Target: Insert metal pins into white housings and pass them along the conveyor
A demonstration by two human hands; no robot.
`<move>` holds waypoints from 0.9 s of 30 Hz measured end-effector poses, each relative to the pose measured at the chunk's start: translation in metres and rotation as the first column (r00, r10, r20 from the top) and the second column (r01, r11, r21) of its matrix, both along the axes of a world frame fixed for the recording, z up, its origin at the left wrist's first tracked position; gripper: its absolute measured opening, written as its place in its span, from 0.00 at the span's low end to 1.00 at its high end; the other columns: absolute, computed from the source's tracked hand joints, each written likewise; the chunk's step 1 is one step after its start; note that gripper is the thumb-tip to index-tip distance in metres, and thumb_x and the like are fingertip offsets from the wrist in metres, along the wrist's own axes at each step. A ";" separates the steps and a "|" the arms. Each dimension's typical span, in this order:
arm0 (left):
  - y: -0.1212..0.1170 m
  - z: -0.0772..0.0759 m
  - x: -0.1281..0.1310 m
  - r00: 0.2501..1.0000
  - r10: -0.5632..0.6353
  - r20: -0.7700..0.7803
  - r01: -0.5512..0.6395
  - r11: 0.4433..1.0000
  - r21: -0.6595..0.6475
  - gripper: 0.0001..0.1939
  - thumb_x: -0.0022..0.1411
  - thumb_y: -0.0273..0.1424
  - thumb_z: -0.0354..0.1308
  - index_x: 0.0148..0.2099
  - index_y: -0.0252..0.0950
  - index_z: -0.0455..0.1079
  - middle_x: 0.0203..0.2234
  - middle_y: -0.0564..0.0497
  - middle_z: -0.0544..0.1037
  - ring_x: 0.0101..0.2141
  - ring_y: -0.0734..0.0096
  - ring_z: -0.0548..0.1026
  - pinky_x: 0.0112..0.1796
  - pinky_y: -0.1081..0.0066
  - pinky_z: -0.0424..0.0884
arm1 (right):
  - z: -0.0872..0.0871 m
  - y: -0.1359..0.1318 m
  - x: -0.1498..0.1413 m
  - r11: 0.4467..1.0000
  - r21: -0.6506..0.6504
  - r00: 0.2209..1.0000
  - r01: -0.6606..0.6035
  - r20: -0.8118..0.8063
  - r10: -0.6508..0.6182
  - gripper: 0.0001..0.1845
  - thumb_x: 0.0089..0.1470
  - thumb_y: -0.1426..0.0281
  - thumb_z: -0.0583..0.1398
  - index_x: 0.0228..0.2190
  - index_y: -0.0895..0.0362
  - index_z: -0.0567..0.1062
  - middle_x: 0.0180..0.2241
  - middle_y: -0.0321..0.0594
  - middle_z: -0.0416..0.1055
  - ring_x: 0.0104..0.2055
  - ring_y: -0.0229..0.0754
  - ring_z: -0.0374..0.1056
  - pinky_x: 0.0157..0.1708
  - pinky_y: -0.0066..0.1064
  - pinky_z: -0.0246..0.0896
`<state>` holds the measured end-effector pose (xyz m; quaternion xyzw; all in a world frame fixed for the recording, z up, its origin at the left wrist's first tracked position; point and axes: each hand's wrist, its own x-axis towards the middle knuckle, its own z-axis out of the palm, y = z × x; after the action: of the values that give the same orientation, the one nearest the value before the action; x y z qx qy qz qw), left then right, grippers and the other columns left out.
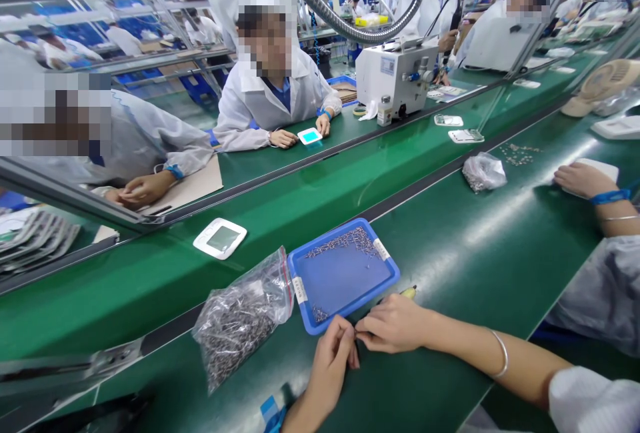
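Note:
My left hand (333, 356) and my right hand (395, 326) meet fingertip to fingertip just in front of a blue tray (345, 274). Both are pinched closed on something tiny that I cannot make out. The tray holds small metal parts along its far edge and a few at its near corner. A clear plastic bag (240, 319) full of the same small metal parts lies to the left of the tray. A yellow-tipped tool (409, 293) pokes out behind my right hand.
A white device with a screen (220, 238) rides the green conveyor belt (300, 199). Workers in white coats sit opposite. A co-worker's hand (583, 179) rests at right near another parts bag (483, 173). A white machine (397, 79) stands beyond.

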<state>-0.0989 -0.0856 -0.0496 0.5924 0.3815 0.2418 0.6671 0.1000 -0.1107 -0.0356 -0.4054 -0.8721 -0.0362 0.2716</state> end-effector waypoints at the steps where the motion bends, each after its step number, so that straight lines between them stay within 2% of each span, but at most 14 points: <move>1: 0.000 0.000 0.000 1.000 0.002 -0.002 -0.002 1.000 -0.002 0.26 0.67 0.56 0.51 0.32 0.38 0.62 0.15 0.58 0.67 0.19 0.75 0.67 0.25 0.75 0.63 | 0.000 0.000 0.000 1.000 0.007 1.000 0.003 -0.002 -0.003 0.10 0.64 0.67 0.51 0.32 0.56 0.68 0.20 0.30 0.70 0.20 0.33 0.65 0.20 0.30 0.42; 14: 0.000 -0.001 0.001 1.000 -0.005 -0.006 0.005 1.000 -0.009 0.26 0.66 0.56 0.51 0.32 0.38 0.62 0.15 0.58 0.66 0.19 0.75 0.67 0.25 0.75 0.63 | 0.003 0.000 0.000 0.999 0.045 1.000 0.015 -0.019 -0.014 0.11 0.64 0.68 0.50 0.30 0.56 0.67 0.19 0.29 0.69 0.19 0.32 0.64 0.19 0.31 0.43; 21: 0.001 0.000 0.000 1.000 -0.009 -0.004 0.009 1.000 0.010 0.25 0.67 0.55 0.51 0.32 0.38 0.62 0.15 0.58 0.67 0.19 0.75 0.67 0.25 0.75 0.63 | 0.003 0.000 0.000 1.000 -0.015 0.999 0.001 0.051 0.000 0.11 0.64 0.67 0.51 0.29 0.56 0.66 0.19 0.29 0.70 0.20 0.32 0.66 0.20 0.29 0.43; 27: 0.002 0.000 0.000 1.000 -0.002 -0.006 0.002 1.000 0.003 0.26 0.66 0.56 0.51 0.31 0.38 0.61 0.15 0.58 0.67 0.19 0.75 0.68 0.25 0.75 0.64 | -0.001 0.001 0.000 1.000 -0.013 1.000 -0.010 0.009 0.010 0.11 0.64 0.67 0.50 0.31 0.56 0.66 0.20 0.29 0.70 0.20 0.33 0.65 0.19 0.29 0.45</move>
<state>-0.0985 -0.0841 -0.0493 0.5946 0.3825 0.2399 0.6652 0.1001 -0.1095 -0.0362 -0.4025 -0.8756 -0.0309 0.2653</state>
